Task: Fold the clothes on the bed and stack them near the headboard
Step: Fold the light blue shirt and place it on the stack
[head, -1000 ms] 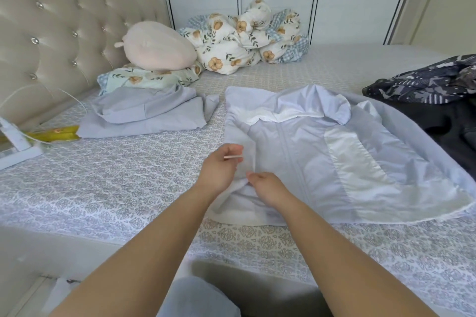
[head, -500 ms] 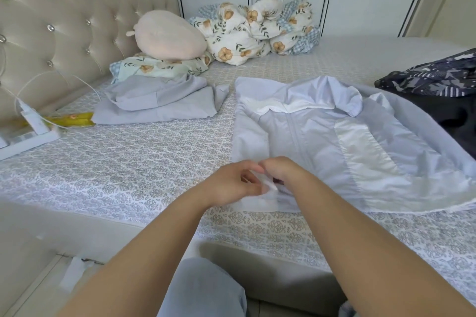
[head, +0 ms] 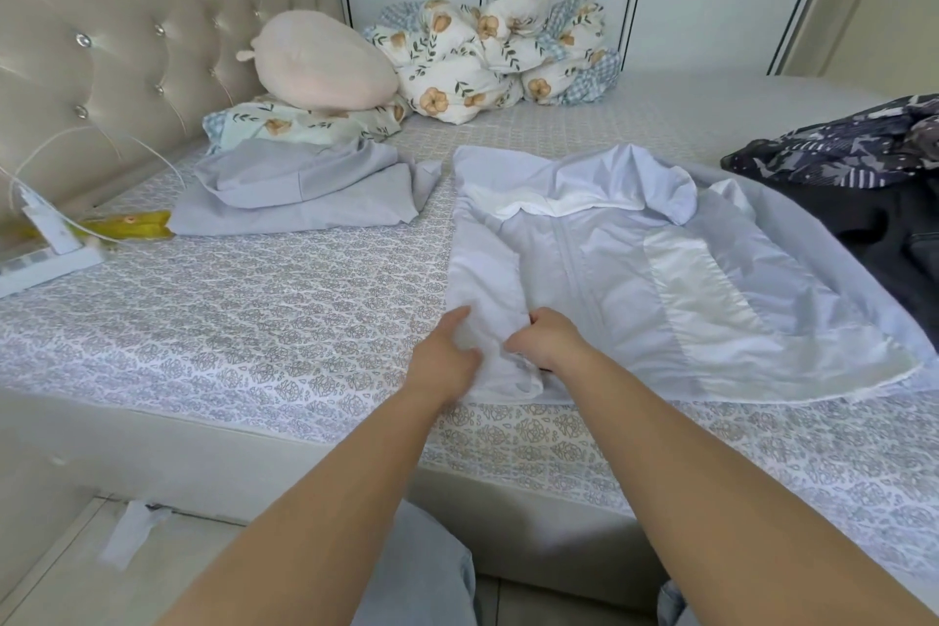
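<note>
At the near edge of the bed (head: pixel 254 300), left hand (head: pixel 447 361) and right hand (head: pixel 546 338) both pinch the pale jacket (head: pixel 635 280) hem, likely to align its zipper before folding.

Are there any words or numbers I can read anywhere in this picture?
No words or numbers can be read.
yellow packet by the headboard: its print is too blurred to read.
white power strip: no marks that can be read.
light blue jacket: no label shows.

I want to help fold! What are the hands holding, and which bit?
Both the left hand and right hand grip the pale blue jacket at its near bottom hem, by the zipper.
</note>
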